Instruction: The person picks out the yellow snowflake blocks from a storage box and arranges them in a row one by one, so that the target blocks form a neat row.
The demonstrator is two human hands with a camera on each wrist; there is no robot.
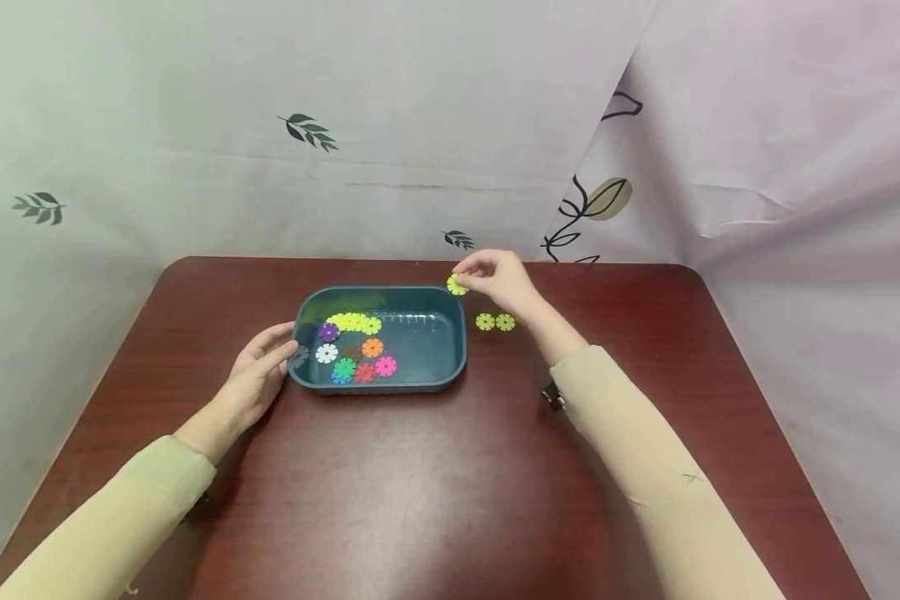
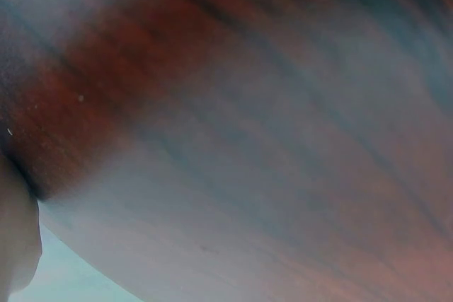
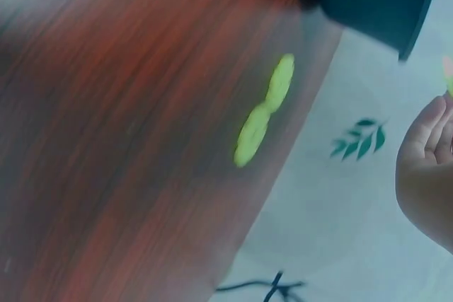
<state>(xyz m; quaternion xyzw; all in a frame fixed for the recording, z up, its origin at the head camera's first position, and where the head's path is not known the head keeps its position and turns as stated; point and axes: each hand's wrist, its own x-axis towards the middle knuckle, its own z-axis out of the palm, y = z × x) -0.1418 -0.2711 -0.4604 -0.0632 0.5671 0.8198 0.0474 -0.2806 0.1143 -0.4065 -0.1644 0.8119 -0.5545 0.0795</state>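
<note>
A dark blue tray (image 1: 427,350) holds several flower-shaped discs: yellow ones (image 1: 354,322), a purple one (image 1: 329,332), a white one (image 1: 326,353), an orange one (image 1: 372,347) and others. My left hand (image 1: 258,375) grips the tray's left end, thumb on the rim. Above the tray's back right corner, my right hand (image 1: 498,279) pinches a yellow disc (image 1: 457,285). Two yellow discs (image 1: 495,322) lie side by side on the table, right of the tray; the right wrist view shows this yellow pair (image 3: 264,111) and my right hand (image 3: 432,167) at its edge.
The reddish-brown wooden table (image 1: 420,483) extends around the tray. Behind it hangs a pale cloth (image 1: 420,125) with leaf prints, and more cloth (image 1: 810,250) hangs along the right side.
</note>
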